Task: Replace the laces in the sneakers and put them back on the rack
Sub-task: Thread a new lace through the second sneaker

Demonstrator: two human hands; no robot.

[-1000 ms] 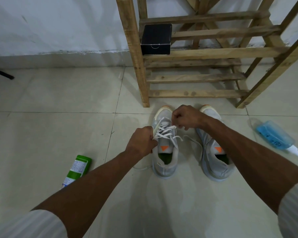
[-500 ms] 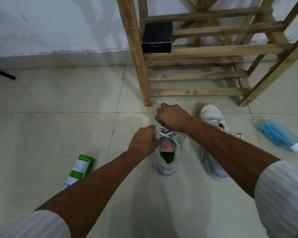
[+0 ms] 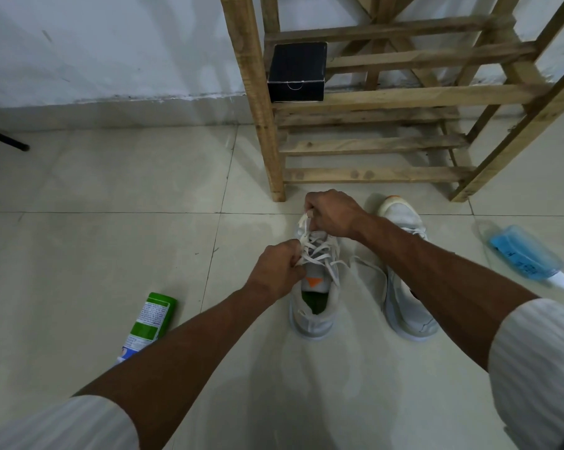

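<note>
Wooden rack beyond sneaker and gripped lace; green can left, bottle right.

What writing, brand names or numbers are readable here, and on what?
Nothing reads clearly.
Green bottle: label print, too small to read.
Blue bottle: dark print, too blurred to read.
Black box: a white mark, no legible words.
Sneaker tongue: orange triangle, no text.

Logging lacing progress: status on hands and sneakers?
Left hand and right hand both pinching the lace on one sneaker. Second sneaker beside it, both on floor, off rack. Green bottle, blue bottle lie aside.
</note>
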